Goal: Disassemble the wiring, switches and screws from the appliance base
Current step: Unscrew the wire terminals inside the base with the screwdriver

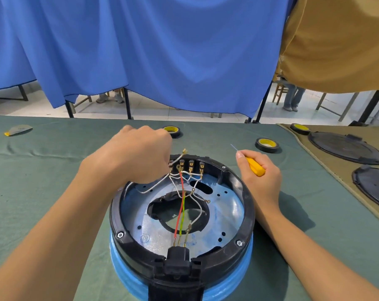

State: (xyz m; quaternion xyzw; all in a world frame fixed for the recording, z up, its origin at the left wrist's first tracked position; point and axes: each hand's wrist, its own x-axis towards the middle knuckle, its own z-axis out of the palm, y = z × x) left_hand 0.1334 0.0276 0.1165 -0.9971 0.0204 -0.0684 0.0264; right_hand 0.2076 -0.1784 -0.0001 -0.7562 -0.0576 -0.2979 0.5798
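- The base (248,210) sits upside down on the cloth (54,170), low in the middle of the view. Its open underside faces up, with switches (190,166) at its 12 o'clock and the socket (177,255) at its 6 o'clock.
- The left hand (138,153) is curled tight over the white wires (156,186) at about 11 o'clock, next to the switches. The fingertips are hidden, so I cannot tell exactly where it pinches.
- The right hand (260,177) is closed round the screwdriver (254,166), off the rim at 2 o'clock. The tip points away and touches nothing.
- Pulling on the insulation rather than on the brass connector could probably tear the wire out of its crimp or bend a switch tab.
- A hard tug may lift or slide the base, since neither hand is steadying it.
- If a connector gives way suddenly, the left hand could jerk into the sheet-metal edges around the middle hole.
- The white wires cross the red wire (179,210) and green wire (182,213), so dragging one may snag the others still fixed at 6 o'clock.
- The bare screwdriver tip could stab the cloth or a finger if that hand comes in without looking.
- The rim nuts (120,234) at 7 and 5 o'clock remain in; once loosened they could roll away.
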